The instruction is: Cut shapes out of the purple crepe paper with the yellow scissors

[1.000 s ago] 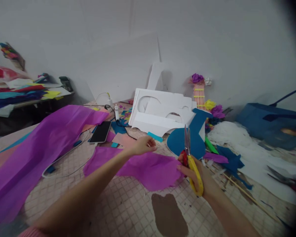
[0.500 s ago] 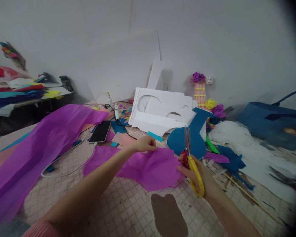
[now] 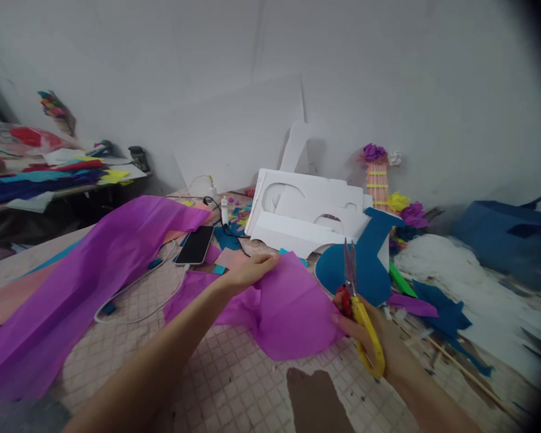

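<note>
On the tiled floor (image 3: 234, 385) lie two purple tissue sheets: a small sheet (image 3: 288, 313) in the middle, between the two hands, and a long sheet (image 3: 94, 264) stretching away to the left. One pair of scissors (image 3: 358, 307) is in view, with yellow and red handles and the blades standing nearly upright, tips closed together. One phone (image 3: 195, 245) rests face up just beyond the small sheet, with one white cable (image 3: 135, 288) looping beside it. One blue cutout (image 3: 365, 264) sits behind the scissors, and a stack of white boards (image 3: 306, 210) lies against the wall. One brown patch (image 3: 315, 403) marks the floor near the bottom edge. One blue bag (image 3: 500, 234) stands at the far right.

Two bare hands are at work. The left hand (image 3: 250, 270) reaches forward with the forearm stretched out from the lower left; its fingers are curled together, pinching the far edge of the small sheet and lifting it into a fold. The right hand (image 3: 369, 337) comes in from the lower right, wrist bent slightly upward; its fingers are wrapped through and around the scissor handles, gripping them firmly, and the thumb side touches the right edge of the small sheet. Both hands are near each other, with the raised fold of tissue between them.
</note>
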`<act>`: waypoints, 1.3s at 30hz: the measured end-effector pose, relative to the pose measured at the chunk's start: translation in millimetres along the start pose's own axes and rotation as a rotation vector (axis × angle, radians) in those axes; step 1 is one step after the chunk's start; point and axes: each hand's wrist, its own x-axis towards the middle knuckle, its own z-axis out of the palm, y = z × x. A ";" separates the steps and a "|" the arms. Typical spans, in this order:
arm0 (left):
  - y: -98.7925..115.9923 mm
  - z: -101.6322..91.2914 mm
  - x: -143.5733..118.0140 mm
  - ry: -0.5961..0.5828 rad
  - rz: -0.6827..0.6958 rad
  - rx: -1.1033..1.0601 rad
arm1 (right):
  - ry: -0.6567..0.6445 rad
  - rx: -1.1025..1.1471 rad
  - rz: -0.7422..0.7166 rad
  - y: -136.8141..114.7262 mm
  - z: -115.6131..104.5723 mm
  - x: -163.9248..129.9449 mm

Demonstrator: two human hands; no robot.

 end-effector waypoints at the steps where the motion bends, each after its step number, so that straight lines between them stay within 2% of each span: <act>1: 2.6 -0.1 -3.2 -0.013 0.006 0.003 | -0.015 0.012 0.006 0.8 0.3 1.3; 6: 11.2 0.6 -14.7 -0.150 0.035 0.051 | -0.116 0.024 0.023 3.7 0.3 5.9; 12: 3.4 4.3 -15.7 -0.140 -0.048 -0.179 | -0.099 0.017 0.012 7.1 -1.1 5.5; 19: 0.2 21.5 -16.6 0.070 0.009 -0.104 | -0.054 0.040 0.002 1.6 3.2 1.2; 25: 5.0 35.2 -23.3 -0.063 -0.085 -0.291 | -0.082 0.092 0.014 -2.0 8.0 -1.1; 30: 3.3 34.4 -22.9 -0.049 -0.127 -0.356 | -0.100 0.164 0.061 13.3 9.1 1.4; 35: 3.4 31.7 -23.7 -0.046 -0.078 -0.335 | -0.097 0.200 0.062 30.5 6.1 3.6; 39: 6.9 27.6 -25.5 -0.086 -0.021 -0.277 | -0.110 0.193 0.054 32.7 6.8 1.7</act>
